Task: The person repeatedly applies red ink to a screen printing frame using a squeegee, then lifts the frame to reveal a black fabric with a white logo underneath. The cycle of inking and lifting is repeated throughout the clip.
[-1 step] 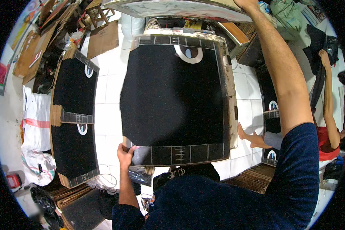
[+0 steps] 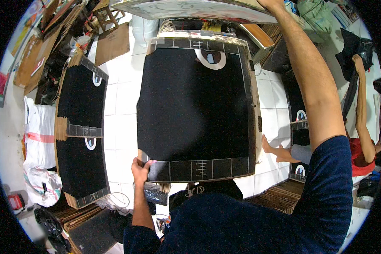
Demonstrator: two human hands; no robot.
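Note:
A black cloth panel lies on a flat board in front of me. White grid-like marks run along its near and far strips, and a white-ringed eye print sits at the far right. My left hand pinches the panel's near left corner, thumb on top, fingers partly hidden. Beyond the panel, a wide framed screen is raised at the top of the view. My right hand, arm stretched far forward, is closed on its right end; its fingers are cut off by the view's edge.
At left, more printed black panels lie on a row of boards; others lie at right. A person in a red top sits at right, handling dark cloth. White bundles stand far left, a cardboard sheet behind.
The left edge of the black cloth panel has shifted slightly to the right, and my left hand with it. My right hand stays on the raised screen.

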